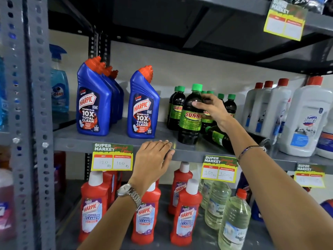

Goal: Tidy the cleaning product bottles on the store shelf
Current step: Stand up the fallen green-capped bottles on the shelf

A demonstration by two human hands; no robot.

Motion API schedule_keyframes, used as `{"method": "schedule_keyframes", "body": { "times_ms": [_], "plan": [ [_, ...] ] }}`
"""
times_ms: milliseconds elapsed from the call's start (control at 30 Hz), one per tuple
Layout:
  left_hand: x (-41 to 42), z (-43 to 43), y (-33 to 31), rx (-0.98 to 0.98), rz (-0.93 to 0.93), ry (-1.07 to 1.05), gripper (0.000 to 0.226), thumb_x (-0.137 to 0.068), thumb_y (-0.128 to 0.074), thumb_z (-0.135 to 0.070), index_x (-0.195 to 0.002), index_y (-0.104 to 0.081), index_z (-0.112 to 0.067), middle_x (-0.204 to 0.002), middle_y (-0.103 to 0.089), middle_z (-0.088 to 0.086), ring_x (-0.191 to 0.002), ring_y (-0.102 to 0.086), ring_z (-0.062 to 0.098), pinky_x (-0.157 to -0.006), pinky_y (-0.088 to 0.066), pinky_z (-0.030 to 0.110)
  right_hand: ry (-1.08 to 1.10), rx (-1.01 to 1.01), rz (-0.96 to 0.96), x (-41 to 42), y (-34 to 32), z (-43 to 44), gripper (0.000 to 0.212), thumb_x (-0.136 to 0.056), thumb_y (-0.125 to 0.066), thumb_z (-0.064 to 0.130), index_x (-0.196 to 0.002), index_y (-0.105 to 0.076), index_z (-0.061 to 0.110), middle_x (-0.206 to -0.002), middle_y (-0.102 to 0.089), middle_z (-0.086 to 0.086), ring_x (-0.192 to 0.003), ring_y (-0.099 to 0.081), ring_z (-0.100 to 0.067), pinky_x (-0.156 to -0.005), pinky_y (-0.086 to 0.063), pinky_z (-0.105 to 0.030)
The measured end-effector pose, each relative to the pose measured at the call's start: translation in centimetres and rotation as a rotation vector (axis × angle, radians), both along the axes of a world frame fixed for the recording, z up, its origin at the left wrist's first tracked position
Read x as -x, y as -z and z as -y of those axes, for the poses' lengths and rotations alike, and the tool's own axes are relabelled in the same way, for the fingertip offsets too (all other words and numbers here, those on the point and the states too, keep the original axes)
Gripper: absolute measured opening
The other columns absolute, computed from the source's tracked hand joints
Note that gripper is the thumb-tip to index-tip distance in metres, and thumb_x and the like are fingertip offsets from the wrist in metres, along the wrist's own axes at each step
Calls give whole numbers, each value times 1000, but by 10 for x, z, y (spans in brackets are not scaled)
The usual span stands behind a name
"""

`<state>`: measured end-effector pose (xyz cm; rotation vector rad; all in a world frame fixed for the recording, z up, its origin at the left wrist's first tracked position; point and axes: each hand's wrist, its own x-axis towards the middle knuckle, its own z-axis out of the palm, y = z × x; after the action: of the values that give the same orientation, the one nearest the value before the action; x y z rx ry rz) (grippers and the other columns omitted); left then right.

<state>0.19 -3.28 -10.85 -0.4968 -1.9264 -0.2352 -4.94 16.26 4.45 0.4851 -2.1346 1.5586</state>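
Note:
On the grey middle shelf (111, 141) stand dark Sunny bottles with green caps. My right hand (212, 109) grips the front Sunny bottle (191, 121) by its shoulder; the bottle stands upright near the shelf's front. Several more Sunny bottles (175, 109) stand behind it. One Sunny bottle (219, 138) lies on its side under my right forearm. My left hand (153, 159) rests flat on the shelf's front edge, holding nothing. A lone blue Harpic bottle (143, 107) stands left of the Sunny group, and a row of blue Harpic bottles (93, 101) stands further left.
White bottles with red caps (304, 121) fill the shelf's right end. Below are red Harpic bathroom cleaner bottles (186, 215) and clear liquid bottles (234, 221). Price tags (112, 156) hang from the shelf edge. A perforated grey upright (30, 123) stands at left, with a blue spray bottle (59, 87) beyond.

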Motion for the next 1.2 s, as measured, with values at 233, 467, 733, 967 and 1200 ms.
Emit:
{"method": "schedule_keyframes", "body": {
  "times_ms": [233, 467, 733, 967, 1200],
  "plan": [
    [2, 0, 1, -7, 35, -7, 33, -91, -45, -33, -103, -69, -15, -100, -72, 0, -90, -66, 16, -82, -49, 31, -15, -10, -2, 2, 6, -1, 54, -77, -70, 30, -127, -49, 23, -93, -55, 17, -81, -55, 4, -55, -47, -9],
    [1, -1, 1, -14, 47, -15, 33, -90, -45, -34, -103, -69, -15, -100, -72, 0, -91, -66, 15, -83, -48, 30, -43, -15, -23, 3, 8, -3, 56, -78, -70, 30, -129, -47, 22, -97, -57, 13, -88, -57, 0, -62, -49, -14],
    [-2, -10, 1, -41, 26, -31, 35, -90, -44, -32, -108, -68, -14, -110, -70, 2, -102, -64, 19, -91, -45, 36, 208, -186, -97, -8, 13, -42, 62, -76, -68, 43, -129, -46, 18, -119, -60, -8, -101, -57, -18, -83, -45, -29],
    [-4, -87, -4, -45, 51, 77, 36, -91, -44, -32, -111, -67, -12, -114, -69, 2, -106, -63, 17, -93, -46, 37, 571, -872, 115, -17, 14, -98, 60, -71, -57, 66, -108, -58, 19, -109, -66, -13, -102, -60, -33, -85, -47, -39],
    [5, -98, 2, -25, 22, -31, 33, -91, -44, -34, -100, -70, -15, -99, -72, -2, -90, -66, 16, -81, -38, 30, 597, -1094, 157, -8, 20, -93, 64, -66, -52, 76, -85, -48, 15, -106, -62, -9, -100, -57, -29, -76, -34, -35]
  ]
}}
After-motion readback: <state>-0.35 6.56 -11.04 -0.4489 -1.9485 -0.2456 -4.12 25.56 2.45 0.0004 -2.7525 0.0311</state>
